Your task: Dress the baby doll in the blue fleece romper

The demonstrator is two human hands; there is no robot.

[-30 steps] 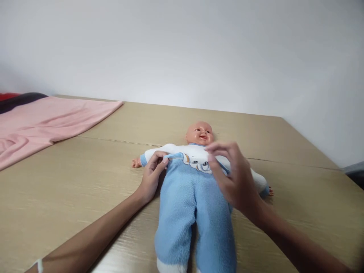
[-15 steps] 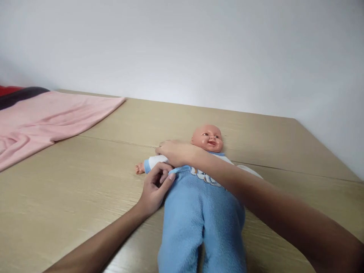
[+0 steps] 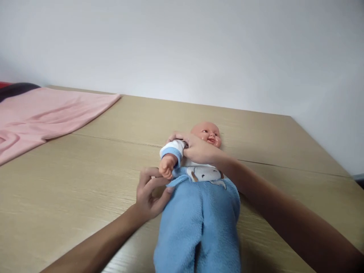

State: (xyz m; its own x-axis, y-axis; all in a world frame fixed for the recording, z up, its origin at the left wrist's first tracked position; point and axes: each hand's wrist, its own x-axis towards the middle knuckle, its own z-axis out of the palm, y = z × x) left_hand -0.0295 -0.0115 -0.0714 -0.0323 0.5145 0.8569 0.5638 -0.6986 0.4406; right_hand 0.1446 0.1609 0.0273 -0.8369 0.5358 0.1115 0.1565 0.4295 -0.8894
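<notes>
A baby doll [image 3: 209, 134] in a blue fleece romper [image 3: 199, 223] with white sleeves lies on its back on a wooden table [image 3: 85, 182]. My right hand [image 3: 196, 148] reaches across the doll's chest and grips its white-sleeved arm [image 3: 172, 151], lifting it off the table. My left hand [image 3: 150, 193] pinches the blue strap edge of the romper at the doll's side, just below the doll's small raised hand.
A pink cloth [image 3: 48, 113] is spread over the table's far left, with a dark and red item [image 3: 14, 88] behind it. A white wall runs along the back. The table's right edge slants down at the far right.
My right hand crossed from the doll's chest to its far arm, closed on it and raised it. My left hand slid lower along the romper's edge.
</notes>
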